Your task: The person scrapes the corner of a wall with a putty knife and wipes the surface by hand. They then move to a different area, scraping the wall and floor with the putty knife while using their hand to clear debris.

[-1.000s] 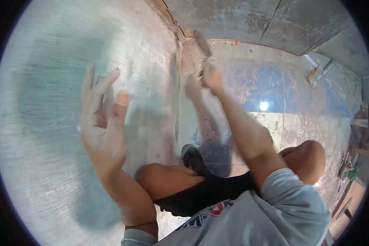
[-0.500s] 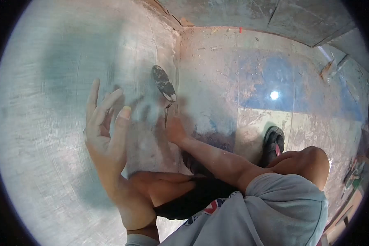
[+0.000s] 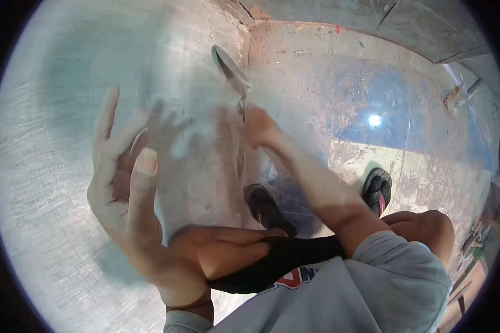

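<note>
My right hand, smeared by motion, grips the handle of a plastering trowel. The trowel's long, rounded blade is tilted close to the pale plastered wall near its corner with the floor; whether the blade touches is hard to tell. Up close on the left, my left hand is open and holds nothing, its fingers loosely bent and apart and the thumb raised. It hovers in front of the wall, and shadows of hands and arm fall across the surface.
The dirty tiled floor has blue and yellowish patches and a bright light reflection. My feet in dark sandals stand below. A grey panel borders the far side. Assorted clutter lies at the right edge.
My right hand and the trowel have moved up, toward the far corner, and the blade has turned more edge-on. My left hand has shifted left and nearer, still open.
</note>
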`<state>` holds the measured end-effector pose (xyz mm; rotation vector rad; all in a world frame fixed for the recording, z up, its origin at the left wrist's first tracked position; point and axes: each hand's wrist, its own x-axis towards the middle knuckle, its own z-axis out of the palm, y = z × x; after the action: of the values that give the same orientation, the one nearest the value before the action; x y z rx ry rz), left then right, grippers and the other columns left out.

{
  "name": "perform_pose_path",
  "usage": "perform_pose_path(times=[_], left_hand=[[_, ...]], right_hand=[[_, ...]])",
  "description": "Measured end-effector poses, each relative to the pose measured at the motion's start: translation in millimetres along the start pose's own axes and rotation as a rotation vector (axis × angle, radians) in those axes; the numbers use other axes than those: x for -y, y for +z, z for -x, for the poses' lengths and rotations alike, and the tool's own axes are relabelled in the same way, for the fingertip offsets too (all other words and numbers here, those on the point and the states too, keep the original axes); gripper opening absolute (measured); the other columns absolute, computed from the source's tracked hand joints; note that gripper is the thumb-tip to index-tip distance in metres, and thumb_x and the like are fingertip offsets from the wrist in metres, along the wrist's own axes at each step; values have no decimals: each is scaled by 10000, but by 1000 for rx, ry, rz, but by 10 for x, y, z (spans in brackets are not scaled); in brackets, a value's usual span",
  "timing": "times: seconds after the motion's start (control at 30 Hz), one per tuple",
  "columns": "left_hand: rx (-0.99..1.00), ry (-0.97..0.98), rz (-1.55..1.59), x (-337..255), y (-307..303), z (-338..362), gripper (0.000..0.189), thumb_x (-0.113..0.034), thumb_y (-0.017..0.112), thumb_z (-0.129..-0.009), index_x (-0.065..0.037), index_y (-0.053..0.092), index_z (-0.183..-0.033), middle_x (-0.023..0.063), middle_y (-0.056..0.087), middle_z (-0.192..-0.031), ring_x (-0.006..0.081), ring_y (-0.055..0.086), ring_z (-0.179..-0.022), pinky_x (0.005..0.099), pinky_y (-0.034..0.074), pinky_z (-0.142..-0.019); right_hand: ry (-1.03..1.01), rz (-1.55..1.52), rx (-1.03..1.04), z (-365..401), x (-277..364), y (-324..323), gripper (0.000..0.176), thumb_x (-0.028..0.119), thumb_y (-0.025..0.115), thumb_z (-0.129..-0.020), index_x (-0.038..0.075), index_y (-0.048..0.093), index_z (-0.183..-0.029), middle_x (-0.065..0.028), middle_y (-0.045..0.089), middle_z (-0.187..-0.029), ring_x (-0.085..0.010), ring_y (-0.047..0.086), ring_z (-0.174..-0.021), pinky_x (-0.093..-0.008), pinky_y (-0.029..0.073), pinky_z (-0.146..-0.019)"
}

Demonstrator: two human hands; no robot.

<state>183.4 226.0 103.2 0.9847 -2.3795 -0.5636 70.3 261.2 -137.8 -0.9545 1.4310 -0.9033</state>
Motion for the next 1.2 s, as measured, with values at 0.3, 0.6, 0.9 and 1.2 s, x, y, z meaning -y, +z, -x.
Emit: perform_pose_path(times=[0.3, 0.6, 0.9, 1.2], left_hand=[[35, 61, 42, -34, -220, 52, 379, -216, 517, -1001, -27, 618, -1313, 242, 417, -1528, 363, 547, -1316, 522, 486, -1067], [-82, 73, 83, -183, -251, 139, 373, -210, 525, -975, -20, 642, -1273, 254, 449, -1496, 363, 579, -1274, 498, 529, -1011], [-67, 143, 189, -400, -67, 176, 363, -211, 539, -968, 2, 659, -1237, 284, 409, -1516, 389, 594, -1252, 477, 550, -978], [28, 124, 88, -439, -183, 452, 376, -158, 443, -1013, -14, 606, -1321, 267, 364, -1551, 391, 532, -1322, 484, 533, -1022]], right_hand=[[-222, 166, -247, -46, -240, 29, 716, 157, 549, -882, -51, 264, -1504, -374, 618, -1132, -521, 610, -1066, -535, 482, -938], [-522, 210, -691, -301, -462, 617, 230, 148, 587, -893, -25, 695, -998, -197, 674, -700, -266, 669, -608, -378, 563, -633], [-230, 38, -339, -56, -296, 723, 339, 204, 594, -847, -99, 610, -998, -340, 658, -939, -475, 659, -936, -530, 513, -865], [-136, 111, -437, -945, -757, 711, 291, 233, 553, -956, -49, 622, -962, -286, 661, -867, -442, 662, -823, -530, 514, -773]])
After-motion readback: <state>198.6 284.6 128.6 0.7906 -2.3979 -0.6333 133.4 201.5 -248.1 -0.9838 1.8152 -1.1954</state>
